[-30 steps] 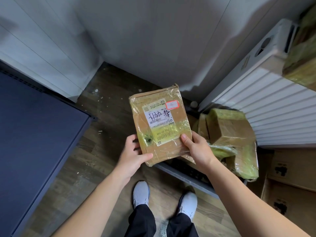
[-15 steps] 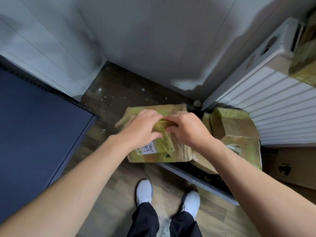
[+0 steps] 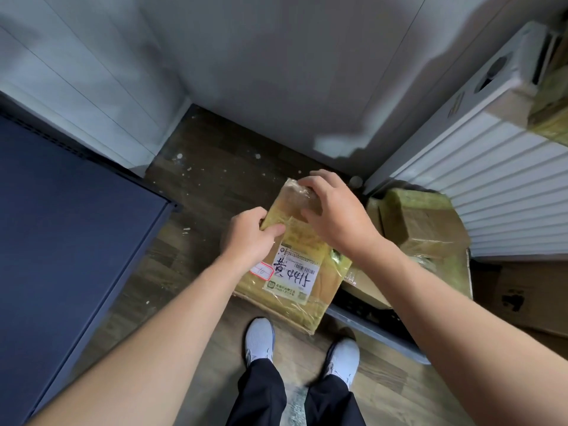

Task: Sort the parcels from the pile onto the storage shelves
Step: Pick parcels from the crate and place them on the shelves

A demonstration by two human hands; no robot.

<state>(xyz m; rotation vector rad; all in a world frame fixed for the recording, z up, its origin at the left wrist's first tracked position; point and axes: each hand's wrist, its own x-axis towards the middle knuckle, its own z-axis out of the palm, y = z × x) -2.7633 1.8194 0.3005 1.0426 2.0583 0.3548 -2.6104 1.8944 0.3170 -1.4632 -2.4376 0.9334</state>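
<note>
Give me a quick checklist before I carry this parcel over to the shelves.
1. Both hands on the parcel: ok, left hand at its left edge, right hand over the far end.
2. Label face up and readable: ok.
3. Parcel clear of the pile: cannot tell, its right side overlaps it in this view.
4. Wrapping intact: cannot tell, the tape looks wrinkled.
5. Floor by the shoes clear: ok.
6. Free shelf space: cannot tell.

Parcel [image 3: 295,265] label [image 3: 292,276]: handwritten chars, barcode; print too small.
</note>
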